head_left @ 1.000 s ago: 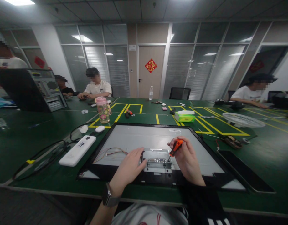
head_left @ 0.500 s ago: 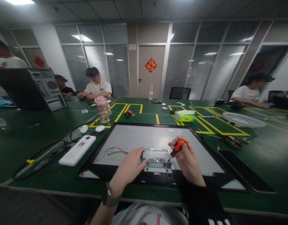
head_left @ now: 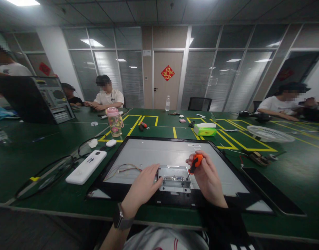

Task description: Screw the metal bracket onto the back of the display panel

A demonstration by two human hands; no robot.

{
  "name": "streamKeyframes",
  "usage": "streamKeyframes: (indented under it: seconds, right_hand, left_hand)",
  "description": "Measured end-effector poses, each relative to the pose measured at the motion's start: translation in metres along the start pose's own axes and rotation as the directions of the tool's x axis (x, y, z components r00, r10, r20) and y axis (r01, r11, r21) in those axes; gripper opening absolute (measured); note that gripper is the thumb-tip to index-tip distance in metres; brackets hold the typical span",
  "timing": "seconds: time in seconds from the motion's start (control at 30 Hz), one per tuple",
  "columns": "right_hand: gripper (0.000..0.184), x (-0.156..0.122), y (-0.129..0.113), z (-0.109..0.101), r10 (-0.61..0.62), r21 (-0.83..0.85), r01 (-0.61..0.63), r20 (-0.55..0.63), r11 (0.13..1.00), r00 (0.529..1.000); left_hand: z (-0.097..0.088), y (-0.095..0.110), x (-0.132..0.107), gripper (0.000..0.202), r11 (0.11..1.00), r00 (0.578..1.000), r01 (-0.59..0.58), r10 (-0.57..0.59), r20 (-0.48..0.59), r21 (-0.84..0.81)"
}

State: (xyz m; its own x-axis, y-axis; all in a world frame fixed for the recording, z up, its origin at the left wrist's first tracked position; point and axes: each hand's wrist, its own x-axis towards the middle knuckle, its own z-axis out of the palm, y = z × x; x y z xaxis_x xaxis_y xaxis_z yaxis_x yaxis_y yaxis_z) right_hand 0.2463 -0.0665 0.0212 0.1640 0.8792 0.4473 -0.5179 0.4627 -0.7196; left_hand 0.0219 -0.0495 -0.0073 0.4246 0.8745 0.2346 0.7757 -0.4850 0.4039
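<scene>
Head view: what has the right hand (head_left: pixel 208 182) got?

— Its fingers are clenched round a small orange-handled screwdriver (head_left: pixel 195 163). It has a stubby bright grip with a dark band and a thin dark shaft.

Which way does it point?

— The long axis is tilted. The handle sits up and away to the right, and the tip points down and to the left, meeting the right edge of a small silver metal box (head_left: pixel 174 177). That box sits at the near middle of a large flat grey panel in a black frame (head_left: pixel 159 152), which lies flat on the green bench (head_left: pixel 45 149).

And the left hand (head_left: pixel 142 187)?

— It grips nothing. The fingers are loosely bent, with their tips resting against the left edge of the silver box, and there is a dark wristwatch (head_left: pixel 120 219) on the wrist. Thin coloured wires (head_left: pixel 125 169) trail over the panel just left of the fingers. A white oblong device (head_left: pixel 86 167) lies on the bench beside the frame's left side.
</scene>
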Motion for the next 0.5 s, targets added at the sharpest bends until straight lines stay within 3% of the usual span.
streamKeyframes:
  seconds: [0.17,0.5]
  right_hand:
    - [0.018,0.0012,-0.0007,-0.0026,-0.020,-0.005,0.020,-0.020,1.000,1.000]
    - [0.015,0.0005,-0.0014,-0.0006,-0.020,0.014,0.019,0.047,1.000,0.999]
  left_hand:
    - [-0.0002,0.0003,0.0002,0.047,1.000,1.000,-0.001,0.001,0.007,-0.001]
    - [-0.0015,0.0025,-0.0007,0.048,1.000,1.000,0.008,-0.009,0.016,0.007]
